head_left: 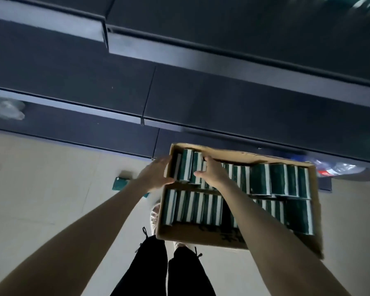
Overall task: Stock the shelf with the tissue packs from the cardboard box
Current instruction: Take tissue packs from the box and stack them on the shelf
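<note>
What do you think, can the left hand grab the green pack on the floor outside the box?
Probably yes. The green pack lies on the floor just beside the left arm, nothing on top of it. The left hand, at the box wall, would only need to pull back.
</note>
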The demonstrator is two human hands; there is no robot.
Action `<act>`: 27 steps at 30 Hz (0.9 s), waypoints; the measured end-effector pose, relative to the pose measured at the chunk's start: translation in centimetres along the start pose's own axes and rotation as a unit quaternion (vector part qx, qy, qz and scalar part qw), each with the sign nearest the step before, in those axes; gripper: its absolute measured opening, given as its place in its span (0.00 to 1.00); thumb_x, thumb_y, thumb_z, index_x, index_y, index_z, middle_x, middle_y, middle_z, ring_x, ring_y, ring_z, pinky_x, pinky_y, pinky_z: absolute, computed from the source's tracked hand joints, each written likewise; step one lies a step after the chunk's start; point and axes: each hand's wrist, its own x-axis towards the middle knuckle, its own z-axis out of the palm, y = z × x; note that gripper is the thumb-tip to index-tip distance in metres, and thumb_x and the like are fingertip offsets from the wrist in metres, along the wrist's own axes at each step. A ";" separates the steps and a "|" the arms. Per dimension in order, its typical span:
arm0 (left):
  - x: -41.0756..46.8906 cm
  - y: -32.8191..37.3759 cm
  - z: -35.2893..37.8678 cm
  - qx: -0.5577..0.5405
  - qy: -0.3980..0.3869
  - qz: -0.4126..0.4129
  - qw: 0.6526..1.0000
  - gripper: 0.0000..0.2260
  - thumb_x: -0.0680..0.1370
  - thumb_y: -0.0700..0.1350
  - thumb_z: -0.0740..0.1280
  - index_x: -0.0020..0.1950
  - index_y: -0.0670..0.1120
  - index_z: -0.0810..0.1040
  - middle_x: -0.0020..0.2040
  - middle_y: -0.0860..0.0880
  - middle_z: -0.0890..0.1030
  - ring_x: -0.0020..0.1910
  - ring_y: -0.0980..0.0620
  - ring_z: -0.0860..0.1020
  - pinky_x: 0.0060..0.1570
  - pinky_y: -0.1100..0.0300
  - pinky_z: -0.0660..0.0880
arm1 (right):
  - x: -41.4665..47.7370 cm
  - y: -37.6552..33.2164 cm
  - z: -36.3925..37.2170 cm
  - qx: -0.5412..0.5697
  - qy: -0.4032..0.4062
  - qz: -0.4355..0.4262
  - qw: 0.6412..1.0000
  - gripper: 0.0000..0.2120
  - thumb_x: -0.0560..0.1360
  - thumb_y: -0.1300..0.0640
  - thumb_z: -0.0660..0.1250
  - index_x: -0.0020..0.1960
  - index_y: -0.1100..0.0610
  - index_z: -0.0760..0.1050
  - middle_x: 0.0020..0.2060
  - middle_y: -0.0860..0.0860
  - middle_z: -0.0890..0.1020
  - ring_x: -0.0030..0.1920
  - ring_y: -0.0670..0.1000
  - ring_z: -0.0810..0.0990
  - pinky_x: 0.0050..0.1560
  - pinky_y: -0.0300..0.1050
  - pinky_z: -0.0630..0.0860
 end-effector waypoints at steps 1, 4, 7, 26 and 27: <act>0.8 -0.6 0.5 0.007 -0.003 -0.001 1.000 0.35 0.76 0.48 0.70 0.77 0.49 0.55 0.76 0.48 0.61 0.72 0.47 0.63 0.68 0.51 0.62 | 0.7 0.2 0.8 0.009 0.001 0.020 1.000 0.37 0.75 0.48 0.69 0.76 0.59 0.55 0.61 0.57 0.77 0.56 0.56 0.79 0.57 0.52 0.76; 2.5 -1.5 1.9 0.025 -0.009 0.008 1.000 0.35 0.77 0.48 0.67 0.78 0.47 0.51 0.77 0.46 0.57 0.72 0.44 0.64 0.68 0.49 0.64 | 2.1 0.8 2.7 0.051 0.000 0.070 0.996 0.39 0.76 0.46 0.67 0.77 0.61 0.52 0.63 0.58 0.76 0.55 0.56 0.80 0.57 0.51 0.76; 3.2 -1.9 3.2 -0.005 -0.002 0.014 1.000 0.32 0.78 0.46 0.66 0.77 0.44 0.53 0.76 0.45 0.58 0.69 0.42 0.68 0.63 0.49 0.70 | 3.1 1.4 4.0 0.085 -0.009 0.108 0.990 0.37 0.78 0.46 0.64 0.77 0.61 0.52 0.68 0.58 0.72 0.61 0.56 0.76 0.58 0.49 0.72; 0.9 2.2 -0.1 0.047 0.055 0.080 0.994 0.34 0.75 0.44 0.71 0.77 0.46 0.57 0.75 0.45 0.59 0.71 0.42 0.64 0.68 0.47 0.66 | -1.0 1.9 -2.5 0.043 0.021 -0.003 0.999 0.13 0.75 0.59 0.68 0.58 0.61 0.76 0.45 0.54 0.78 0.34 0.48 0.75 0.30 0.37 0.68; 0.3 3.2 -1.0 0.061 0.065 0.101 0.991 0.36 0.74 0.45 0.72 0.77 0.47 0.56 0.76 0.46 0.59 0.71 0.42 0.64 0.68 0.46 0.65 | -2.1 1.4 -3.9 0.032 0.011 -0.024 0.999 0.16 0.75 0.59 0.68 0.63 0.60 0.75 0.50 0.55 0.79 0.37 0.48 0.77 0.32 0.35 0.69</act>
